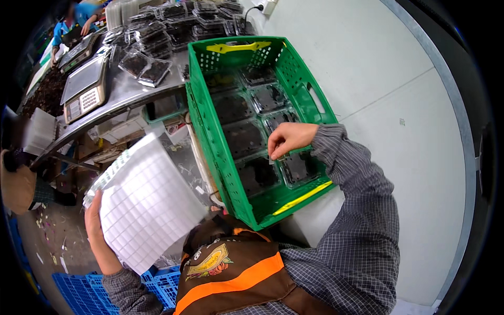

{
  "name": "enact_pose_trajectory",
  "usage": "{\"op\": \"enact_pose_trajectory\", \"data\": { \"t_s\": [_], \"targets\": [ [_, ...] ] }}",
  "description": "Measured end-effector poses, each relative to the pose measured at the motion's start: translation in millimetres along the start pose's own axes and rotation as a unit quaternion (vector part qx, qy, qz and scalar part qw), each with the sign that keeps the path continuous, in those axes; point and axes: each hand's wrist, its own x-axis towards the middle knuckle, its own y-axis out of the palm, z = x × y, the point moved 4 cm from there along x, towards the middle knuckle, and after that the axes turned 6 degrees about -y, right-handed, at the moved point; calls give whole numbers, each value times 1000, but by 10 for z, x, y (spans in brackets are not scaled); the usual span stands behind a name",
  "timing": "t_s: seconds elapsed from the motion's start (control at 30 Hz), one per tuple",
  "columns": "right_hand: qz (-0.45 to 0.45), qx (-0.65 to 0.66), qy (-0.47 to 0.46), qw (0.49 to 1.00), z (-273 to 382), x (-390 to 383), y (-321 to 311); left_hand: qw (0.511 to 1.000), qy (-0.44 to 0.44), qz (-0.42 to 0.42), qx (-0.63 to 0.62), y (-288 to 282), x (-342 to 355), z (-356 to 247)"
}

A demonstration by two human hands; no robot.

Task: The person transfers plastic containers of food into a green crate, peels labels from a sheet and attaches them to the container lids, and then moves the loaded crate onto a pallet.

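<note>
My left hand [94,223] grips a stack of white label sheets [149,210] by its left edge; a grid of small rectangles covers the top sheet. Over the green plastic crate [210,142], my right hand [290,139] is closed in a pinch. A small pale piece, seemingly a label, shows at its fingertips, just above the packed boxes. Inside the crate lie several clear plastic boxes [269,98] with dark contents, set in two rows. Part of a box near the crate's front end [300,169] is hidden under my right hand and sleeve.
A metal table [123,94] at the far left bears a weighing scale [84,89] and piles of filled clear boxes [152,39]. Another person in blue [79,16] works at its far end. Blue plastic crates [86,294] are low at left; a pale wall [388,94] stands right.
</note>
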Motion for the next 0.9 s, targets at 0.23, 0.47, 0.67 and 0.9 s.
{"op": "enact_pose_trajectory", "data": {
  "t_s": [0.23, 0.47, 0.67, 0.9],
  "targets": [
    [183, -415, 37, 890, -561, 286, 593, 995, -13, -71, -72, -261, -304, 435],
    [145, -565, -120, 803, -563, 500, 761, 989, -14, -83, -120, -273, -421, 716],
    [75, -553, -170, 812, -662, 515, 760, 984, -6, -96, -148, -477, -491, 886],
    [-14, -302, -17, 953, -585, 490, -68, 978, -2, -82, -190, -468, -579, 974]
  ]
}}
